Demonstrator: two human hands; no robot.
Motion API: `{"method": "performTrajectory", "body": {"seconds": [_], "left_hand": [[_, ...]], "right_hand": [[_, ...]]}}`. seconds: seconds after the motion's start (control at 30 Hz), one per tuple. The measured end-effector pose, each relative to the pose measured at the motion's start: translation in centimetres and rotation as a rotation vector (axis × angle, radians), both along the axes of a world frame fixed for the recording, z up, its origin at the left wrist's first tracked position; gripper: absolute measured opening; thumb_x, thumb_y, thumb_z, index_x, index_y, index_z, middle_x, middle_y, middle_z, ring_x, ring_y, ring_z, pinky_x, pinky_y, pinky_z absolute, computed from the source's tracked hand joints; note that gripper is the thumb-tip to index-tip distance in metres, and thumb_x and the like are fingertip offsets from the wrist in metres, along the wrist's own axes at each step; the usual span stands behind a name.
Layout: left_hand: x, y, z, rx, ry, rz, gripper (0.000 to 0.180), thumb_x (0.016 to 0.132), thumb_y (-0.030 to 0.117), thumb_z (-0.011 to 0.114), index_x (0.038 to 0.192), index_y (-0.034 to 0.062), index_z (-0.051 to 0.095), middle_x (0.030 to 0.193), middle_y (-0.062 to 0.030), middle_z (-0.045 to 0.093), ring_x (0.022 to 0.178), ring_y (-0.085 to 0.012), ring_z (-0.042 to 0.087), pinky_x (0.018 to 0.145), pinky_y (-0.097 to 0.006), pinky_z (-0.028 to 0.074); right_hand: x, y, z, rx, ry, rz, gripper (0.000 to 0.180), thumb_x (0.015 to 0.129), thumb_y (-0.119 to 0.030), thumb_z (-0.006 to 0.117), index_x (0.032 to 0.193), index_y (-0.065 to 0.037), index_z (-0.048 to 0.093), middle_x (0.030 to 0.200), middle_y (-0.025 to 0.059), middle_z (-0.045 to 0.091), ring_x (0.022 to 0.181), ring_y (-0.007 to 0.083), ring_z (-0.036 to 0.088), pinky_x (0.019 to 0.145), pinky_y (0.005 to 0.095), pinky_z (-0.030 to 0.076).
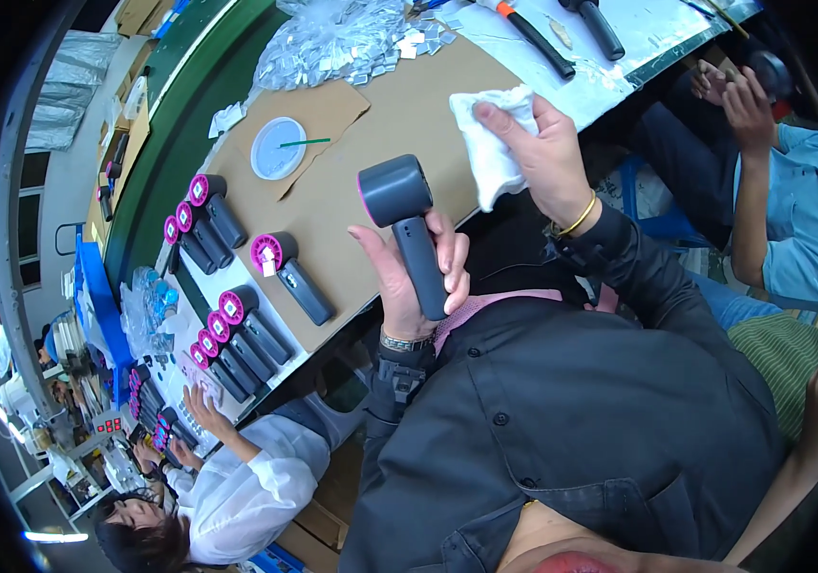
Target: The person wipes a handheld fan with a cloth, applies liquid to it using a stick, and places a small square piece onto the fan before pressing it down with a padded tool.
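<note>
A dark grey hair dryer (395, 191) with a pink rim stands upright in my left hand (397, 291). The fingers and palm of that hand wrap its handle, while the thumb sticks out to the side. Up and to the right, my right hand (552, 158) pinches a folded white cloth (490, 153), apart from the dryer. Left of my hands, a single hair dryer (306, 291) lies on the brown board (371, 124), its pink round end bearing a pale tag. More such dryers (242, 329) lie beside it in two rows.
A round white dish (275, 164) with a green stick (304, 142) sits on cardboard. Behind it spills a clear bag of small pale squares (332, 43). A hammer-like tool (542, 46) lies at the far right. Co-workers sit at left (251, 487) and right (796, 191).
</note>
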State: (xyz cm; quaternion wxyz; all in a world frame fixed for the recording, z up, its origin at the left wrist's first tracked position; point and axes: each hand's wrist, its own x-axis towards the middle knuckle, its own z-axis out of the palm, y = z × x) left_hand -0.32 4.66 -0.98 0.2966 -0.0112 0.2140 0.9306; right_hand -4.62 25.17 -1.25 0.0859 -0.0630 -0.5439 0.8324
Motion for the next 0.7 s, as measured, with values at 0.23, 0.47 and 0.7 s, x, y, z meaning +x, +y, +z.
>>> {"method": "performTrajectory", "body": {"seconds": [0.23,0.47,0.7], "left_hand": [[0.2,-0.3,-0.1,-0.227,-0.034,-0.049,0.097,0.093,0.092,0.026,0.11,0.0004,0.053,0.069,-0.0053,0.051,0.047,-0.0159,0.049,0.033,-0.028,0.043],[1.1,0.1,1.0,-0.417,0.082,-0.053,0.099,0.094,0.091,0.023,0.109,-0.0017,0.054,0.065,-0.0072,0.053,0.041,-0.0172,0.051,0.033,-0.029,0.043],[1.0,0.0,1.2,-0.564,0.115,-0.142,0.1,0.094,0.091,0.023,0.113,-0.0015,0.055,0.066,-0.0083,0.055,0.042,-0.0173,0.053,0.034,-0.03,0.044]], "right_hand": [[1.2,-0.3,2.9,0.207,0.194,0.264,0.037,0.101,-0.016,0.076,0.134,-0.002,0.068,0.126,0.0067,0.074,0.114,0.015,0.07,0.099,0.031,0.055],[1.5,-2.9,1.7,0.195,0.317,0.459,0.053,0.098,-0.011,0.078,0.147,-0.002,0.061,0.138,0.0114,0.07,0.125,0.0199,0.067,0.107,0.0335,0.052],[2.2,-2.5,1.2,0.359,0.346,0.388,0.054,0.093,-0.01,0.084,0.142,-0.002,0.062,0.135,0.0116,0.07,0.123,0.0184,0.067,0.107,0.0333,0.052]]}}
